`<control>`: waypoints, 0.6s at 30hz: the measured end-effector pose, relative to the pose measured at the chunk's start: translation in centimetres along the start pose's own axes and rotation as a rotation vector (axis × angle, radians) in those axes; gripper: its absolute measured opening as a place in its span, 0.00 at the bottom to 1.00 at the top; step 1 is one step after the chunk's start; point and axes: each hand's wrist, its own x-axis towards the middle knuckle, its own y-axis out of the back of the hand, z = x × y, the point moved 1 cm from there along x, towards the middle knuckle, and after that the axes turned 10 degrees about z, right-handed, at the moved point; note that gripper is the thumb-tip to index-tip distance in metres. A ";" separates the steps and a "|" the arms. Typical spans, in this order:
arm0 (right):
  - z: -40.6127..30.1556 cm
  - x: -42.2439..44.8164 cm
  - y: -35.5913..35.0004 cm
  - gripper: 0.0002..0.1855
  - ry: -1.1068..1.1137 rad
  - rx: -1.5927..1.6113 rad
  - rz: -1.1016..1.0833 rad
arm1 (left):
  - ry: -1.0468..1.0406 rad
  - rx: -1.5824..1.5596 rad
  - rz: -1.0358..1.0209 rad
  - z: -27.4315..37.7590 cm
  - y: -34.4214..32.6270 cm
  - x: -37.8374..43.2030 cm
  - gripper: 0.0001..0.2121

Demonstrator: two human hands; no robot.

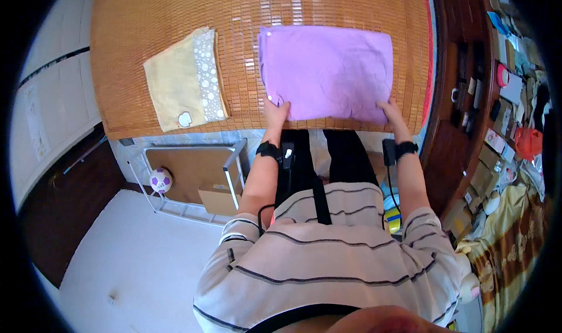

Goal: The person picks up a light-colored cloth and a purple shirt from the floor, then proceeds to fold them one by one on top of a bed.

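A folded lilac cloth lies flat on a brown bamboo sleeping mat. Two small white buttons or snaps show along its left edge, and its layers are visible there. My left hand grips the near left corner, thumb on top and the other fingers mostly hidden. At the near right corner, my right hand pinches the cloth in the same way. To the left of the lilac cloth, apart from it, rests a folded pale yellow cloth with a grey dotted band and a small white figure near its lower edge.
A metal-framed folding table stands beyond the mat's near edge, with a white and purple ball and a cardboard piece by it. Dark wooden furniture borders the right side. Boxes, bags and a red plastic bag crowd the far right.
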 end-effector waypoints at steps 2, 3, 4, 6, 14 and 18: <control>-3.5 -5.0 -0.9 0.26 -0.232 0.088 -0.111 | 0.190 -0.079 -0.164 -1.7 -0.3 0.6 0.29; -1.6 -4.7 -0.4 0.21 -0.236 0.097 -0.186 | 0.209 -0.084 -0.280 0.8 1.4 0.8 0.24; 0.2 -4.5 0.4 0.21 -0.236 0.105 -0.182 | 0.202 -0.079 -0.283 0.4 1.0 1.1 0.24; 0.7 -6.6 0.3 0.21 -0.322 0.228 -0.183 | 0.284 -0.235 -0.355 -0.7 0.9 1.5 0.21; -4.0 -13.2 -3.8 0.19 -0.378 0.417 -0.028 | 0.686 -0.895 -0.825 2.2 8.1 5.3 0.12; -11.5 -17.0 -10.1 0.21 -0.157 0.465 -0.019 | 0.637 -1.096 -0.776 4.1 15.4 10.1 0.16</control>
